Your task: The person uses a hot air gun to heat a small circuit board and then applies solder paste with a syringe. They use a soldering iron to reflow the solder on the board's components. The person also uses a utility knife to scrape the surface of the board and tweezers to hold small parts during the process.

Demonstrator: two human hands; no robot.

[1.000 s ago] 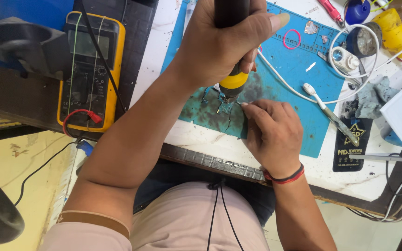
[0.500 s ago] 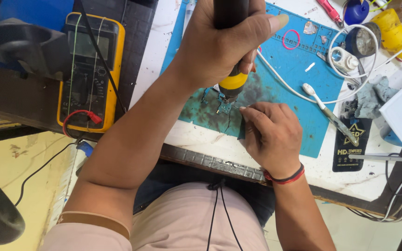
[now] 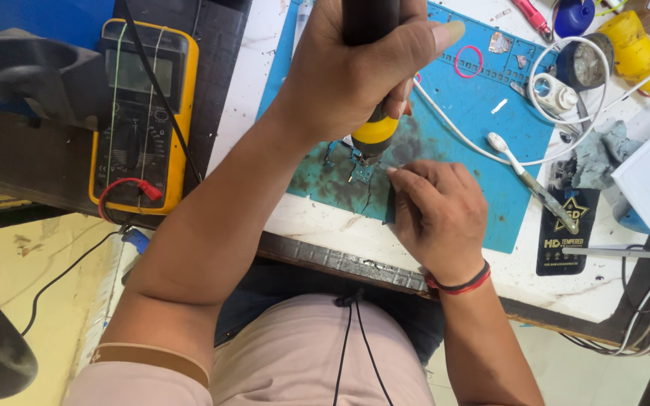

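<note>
Head view: left hand (image 3: 355,75) wrapped tight around a black tool with a yellow collar (image 3: 374,129), tip down on a small circuit board (image 3: 359,167) lying on the blue mat (image 3: 483,113). Right hand (image 3: 438,218) curled, fingertips pinching at the board's edge. Black flat package with gold star (image 3: 569,229) at the mat's right edge. Yellow meter (image 3: 141,120) far left.

A yellow multimeter (image 3: 143,116) is parked well left of the blue mat (image 3: 483,143). A white toothbrush (image 3: 507,154) and pink ring (image 3: 469,61) are laid on it; a yellow bottle (image 3: 632,51) is stood off its right edge.
</note>
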